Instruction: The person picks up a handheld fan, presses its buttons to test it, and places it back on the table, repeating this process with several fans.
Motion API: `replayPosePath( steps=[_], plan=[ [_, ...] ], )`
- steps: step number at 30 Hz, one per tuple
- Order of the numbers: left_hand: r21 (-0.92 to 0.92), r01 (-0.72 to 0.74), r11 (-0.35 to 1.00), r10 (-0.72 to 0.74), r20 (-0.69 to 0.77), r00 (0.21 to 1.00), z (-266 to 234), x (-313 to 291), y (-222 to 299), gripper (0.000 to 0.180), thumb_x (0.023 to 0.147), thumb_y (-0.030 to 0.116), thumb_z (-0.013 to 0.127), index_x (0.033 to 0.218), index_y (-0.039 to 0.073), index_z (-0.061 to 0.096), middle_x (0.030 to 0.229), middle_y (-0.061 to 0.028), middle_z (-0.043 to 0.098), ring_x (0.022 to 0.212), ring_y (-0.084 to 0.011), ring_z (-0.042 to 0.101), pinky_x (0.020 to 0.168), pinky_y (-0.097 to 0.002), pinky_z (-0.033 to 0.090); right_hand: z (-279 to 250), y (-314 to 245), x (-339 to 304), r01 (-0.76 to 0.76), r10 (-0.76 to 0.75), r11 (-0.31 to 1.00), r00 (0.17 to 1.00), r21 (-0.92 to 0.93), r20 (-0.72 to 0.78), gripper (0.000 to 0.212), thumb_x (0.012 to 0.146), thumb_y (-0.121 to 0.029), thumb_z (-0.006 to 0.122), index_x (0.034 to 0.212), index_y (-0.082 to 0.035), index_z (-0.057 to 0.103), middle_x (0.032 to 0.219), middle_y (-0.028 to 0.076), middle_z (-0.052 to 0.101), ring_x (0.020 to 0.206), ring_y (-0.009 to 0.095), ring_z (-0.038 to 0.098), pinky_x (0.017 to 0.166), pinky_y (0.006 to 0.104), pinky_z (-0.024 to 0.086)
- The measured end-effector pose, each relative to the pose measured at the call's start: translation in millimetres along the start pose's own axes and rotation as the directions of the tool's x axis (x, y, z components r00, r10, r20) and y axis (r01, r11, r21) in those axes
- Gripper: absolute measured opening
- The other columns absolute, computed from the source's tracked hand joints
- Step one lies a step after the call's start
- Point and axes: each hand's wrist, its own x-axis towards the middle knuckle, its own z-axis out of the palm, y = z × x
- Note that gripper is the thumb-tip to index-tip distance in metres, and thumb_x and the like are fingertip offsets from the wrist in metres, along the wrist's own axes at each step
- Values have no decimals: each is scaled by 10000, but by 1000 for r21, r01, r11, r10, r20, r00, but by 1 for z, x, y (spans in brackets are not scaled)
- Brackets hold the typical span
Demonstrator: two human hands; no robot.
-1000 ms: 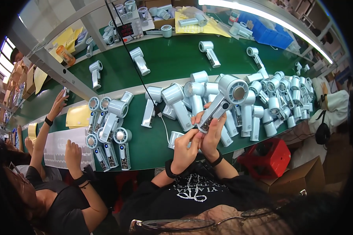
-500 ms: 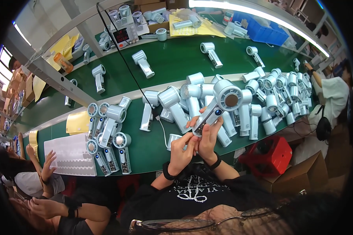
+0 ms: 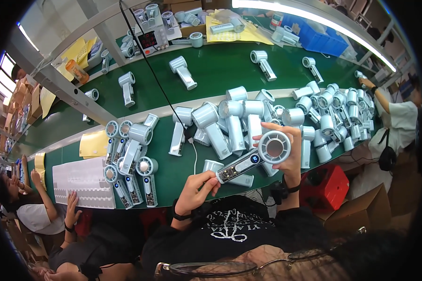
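Note:
Both my hands hold one pale blue handheld fan (image 3: 243, 167), its round head to the right and its handle slanting down to the left. The handle's front is partly uncovered, showing circuit parts and a small lit blue display. With thumb and fingers my left hand (image 3: 197, 191) pinches the handle's lower end. My right hand (image 3: 293, 152) grips the round head from behind and the right, so some of its fingers are hidden. Just beyond lies a heap of similar fans (image 3: 215, 133) on the green bench. A white cable (image 3: 195, 157) runs down beside them.
Several fans with lit displays (image 3: 132, 180) stand grouped at left, beside a white tray (image 3: 86, 187) that a neighbour's hand (image 3: 71, 208) touches. Spaced fans lie on the green belt (image 3: 157, 93) behind. A red stool (image 3: 324, 188) and cardboard box (image 3: 361, 206) stand at right.
The held fan has swung to a flatter slant. My right hand has shifted from its handle to its head; my left has moved left. Fans on the belt have shifted right.

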Motion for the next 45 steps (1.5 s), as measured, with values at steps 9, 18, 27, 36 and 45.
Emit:
replayPosePath(
  steps=[9,18,27,36,45],
  plan=[
    [184,-25,983,60,-187,981,6,-2,-1,302,994,136,401,766,-35,502,619,-63,516,525,-141,502,501,-256,385,0,-3,0,260,-204,868,963,-423,174,797,589,-309,887,1192,-59,430,1151,188,568,1038,290,586,853,391,499],
    [382,-131,915,257,-299,919,10,0,-5,304,966,83,424,676,-7,439,587,-92,448,507,-247,459,487,-331,340,11,6,-2,320,-309,847,946,-426,97,843,597,-415,864,1197,-50,397,1078,190,545,1016,351,587,879,514,490],
    [515,-305,801,542,-409,734,-1,-14,-12,319,981,92,378,682,-3,440,593,-57,430,501,-148,412,458,-250,294,-3,-12,-3,438,-541,813,812,-384,-218,816,680,-460,799,1215,-9,379,1025,157,504,960,258,548,973,616,403],
    [481,-79,873,362,-532,765,-26,-19,-24,351,1001,119,370,689,-29,436,626,-54,419,506,-122,395,455,-253,313,-50,-87,10,370,-379,789,921,490,-86,936,640,-473,813,1286,-10,318,909,113,438,817,229,482,876,456,436],
    [344,-54,937,252,-562,788,-25,-12,-22,350,1000,118,375,691,-29,450,607,-56,417,490,-128,399,450,-260,316,-31,-78,57,250,-294,905,952,344,80,1024,692,-580,741,1377,7,256,979,131,515,839,234,543,916,470,445]
  ],
)
